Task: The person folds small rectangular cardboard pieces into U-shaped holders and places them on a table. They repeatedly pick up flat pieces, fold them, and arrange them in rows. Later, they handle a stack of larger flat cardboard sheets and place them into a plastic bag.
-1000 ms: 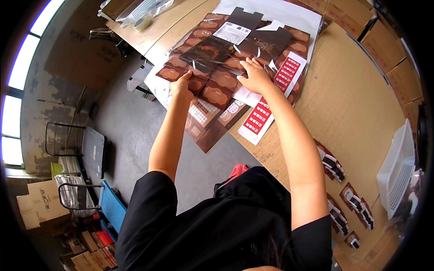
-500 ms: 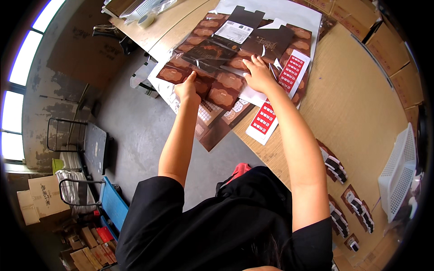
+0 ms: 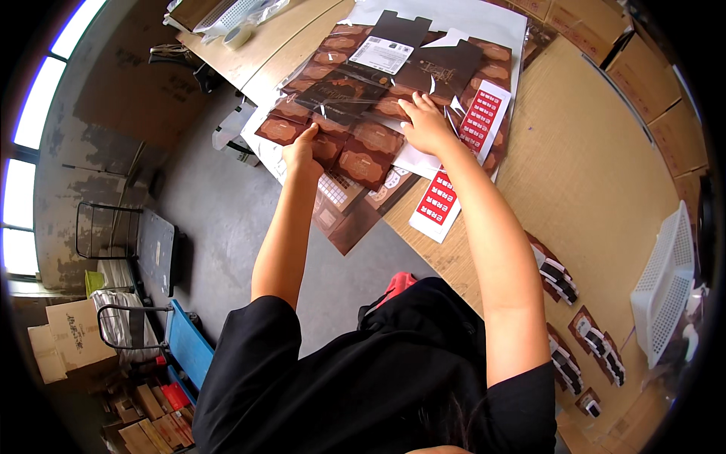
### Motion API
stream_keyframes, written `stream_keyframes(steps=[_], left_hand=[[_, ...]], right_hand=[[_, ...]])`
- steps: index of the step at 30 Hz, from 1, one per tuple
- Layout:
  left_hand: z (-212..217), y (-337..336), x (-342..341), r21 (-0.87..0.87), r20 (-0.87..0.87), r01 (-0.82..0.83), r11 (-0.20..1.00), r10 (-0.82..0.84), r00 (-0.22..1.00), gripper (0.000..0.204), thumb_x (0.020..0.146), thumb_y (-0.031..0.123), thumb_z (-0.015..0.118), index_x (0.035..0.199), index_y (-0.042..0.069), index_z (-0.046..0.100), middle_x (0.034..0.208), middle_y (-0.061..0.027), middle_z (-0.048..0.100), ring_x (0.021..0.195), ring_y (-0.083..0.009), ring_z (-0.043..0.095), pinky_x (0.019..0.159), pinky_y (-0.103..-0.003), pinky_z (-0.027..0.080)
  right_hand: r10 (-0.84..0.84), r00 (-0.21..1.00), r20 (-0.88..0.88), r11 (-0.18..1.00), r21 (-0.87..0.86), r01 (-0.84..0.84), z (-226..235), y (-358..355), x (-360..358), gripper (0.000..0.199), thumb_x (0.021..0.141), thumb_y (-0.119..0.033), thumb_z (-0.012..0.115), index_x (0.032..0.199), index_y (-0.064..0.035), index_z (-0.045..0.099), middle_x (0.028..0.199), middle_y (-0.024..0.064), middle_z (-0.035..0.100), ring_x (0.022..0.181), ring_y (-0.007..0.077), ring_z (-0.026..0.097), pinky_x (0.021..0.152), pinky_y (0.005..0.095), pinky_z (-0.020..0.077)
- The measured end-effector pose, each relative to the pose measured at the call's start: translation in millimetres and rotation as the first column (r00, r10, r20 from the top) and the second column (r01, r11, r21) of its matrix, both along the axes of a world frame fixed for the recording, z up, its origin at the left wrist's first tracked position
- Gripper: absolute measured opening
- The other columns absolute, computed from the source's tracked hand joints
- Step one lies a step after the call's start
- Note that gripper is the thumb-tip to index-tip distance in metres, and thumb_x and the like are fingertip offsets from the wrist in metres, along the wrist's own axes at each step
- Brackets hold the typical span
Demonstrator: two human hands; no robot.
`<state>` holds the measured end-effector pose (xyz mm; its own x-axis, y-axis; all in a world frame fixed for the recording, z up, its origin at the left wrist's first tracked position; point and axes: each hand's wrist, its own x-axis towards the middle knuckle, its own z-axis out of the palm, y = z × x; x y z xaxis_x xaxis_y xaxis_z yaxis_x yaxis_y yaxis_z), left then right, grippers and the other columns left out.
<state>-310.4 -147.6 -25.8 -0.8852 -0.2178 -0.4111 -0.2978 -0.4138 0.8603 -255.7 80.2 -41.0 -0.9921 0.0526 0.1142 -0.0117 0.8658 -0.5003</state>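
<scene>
Brown table [image 3: 605, 151]: cardboard-coloured top, running from upper left to lower right; everything worked on lies at its near-left edge.
White sheet [image 3: 484, 19]: spread under the stack at the top of the table, its far part bare.
Stack [image 3: 363, 155]: flat brown printed carton blanks, fanned out and overhanging the table edge toward the grey floor — compared with half a second ago it looks much the same, lying in the same place.
Basket [image 3: 665, 287]: white, perforated, at the right rim of the table, well apart from the hands.
Red slips [image 3: 439, 204]: white-and-red printed strips lying just right of the stack, one partly under the right forearm.
Small packs [image 3: 560, 276]: dark, with white stripes, in a loose row along the lower right of the table.
Left hand [image 3: 302, 147]: half a second ago it sat a little lower on the stack; now its fingers are curled over the near-left edge of a blank, pinching it — thumb hidden beneath.
Right hand [image 3: 425, 125]: shifted slightly up the stack since then; fingers spread and laid flat on the top blanks, pressing, grasping nothing.
Tape roll [image 3: 238, 34]: pale, at the far left corner of the table.
</scene>
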Motion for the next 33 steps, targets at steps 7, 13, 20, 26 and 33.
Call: stream_keyframes(steps=[7,13,20,26,33], left_hand=[[0.9,11.0,20.5,-0.155,-0.281,-0.151,0.976,0.103,0.954,0.018,0.069,0.0,0.065,0.085,-0.005,0.057,0.078,-0.0111,0.06,0.06,-0.0203,0.058,0.051,-0.032,0.048],[3.2,10.9,21.2,-0.02,-0.044,-0.085,0.996,0.084,0.996,0.013,0.07,0.001,0.064,0.079,-0.004,0.056,0.074,-0.0139,0.06,0.057,-0.0227,0.058,0.049,-0.033,0.047],[-7.8,-5.6,4.9,0.213,0.136,-0.056,0.975,0.027,0.99,0.014,0.072,0.007,0.063,0.083,0.002,0.057,0.083,-0.0105,0.06,0.074,-0.0239,0.058,0.066,-0.039,0.049],[-20.9,-33.8,-29.9,0.193,0.167,0.008,0.981,-0.041,0.985,0.017,0.072,0.004,0.062,0.088,0.004,0.056,0.086,-0.0072,0.06,0.077,-0.0233,0.058,0.073,-0.041,0.048],[-28.1,-26.6,-41.0,0.064,0.098,-0.051,0.997,0.044,0.994,0.024,0.07,0.0,0.063,0.092,0.002,0.055,0.087,-0.0114,0.059,0.076,-0.0263,0.058,0.069,-0.044,0.049]], right_hand=[[0.008,1.0,-0.015,1.0,-0.012,-0.008,-1.6,-0.5,0.5,0.049,0.078,-0.019,0.05,0.125,-0.0099,0.039,0.134,0.0199,0.026,0.126,0.0324,0.021,0.103,0.0358,0.0205],[-0.009,1.0,0.004,1.0,-0.012,0.009,-1.6,0.2,0.6,0.046,0.079,-0.02,0.051,0.124,-0.0122,0.041,0.135,0.0171,0.025,0.127,0.0291,0.019,0.103,0.0359,0.0215],[-0.002,1.0,0.004,1.0,-0.011,0.002,2.4,-1.2,2.1,0.047,0.078,-0.017,0.053,0.123,-0.0098,0.042,0.134,0.0186,0.025,0.127,0.0304,0.019,0.103,0.0351,0.0207],[0.005,1.0,-0.003,1.0,-0.007,-0.005,4.1,-1.1,2.7,0.048,0.076,-0.015,0.054,0.122,-0.0089,0.042,0.134,0.0203,0.025,0.126,0.0318,0.019,0.103,0.0354,0.0205],[-0.033,0.999,0.013,0.995,0.091,0.032,10.2,-6.4,6.9,0.05,0.079,-0.023,0.052,0.126,-0.0162,0.038,0.135,0.0191,0.022,0.126,0.0321,0.019,0.102,0.0382,0.0213]])
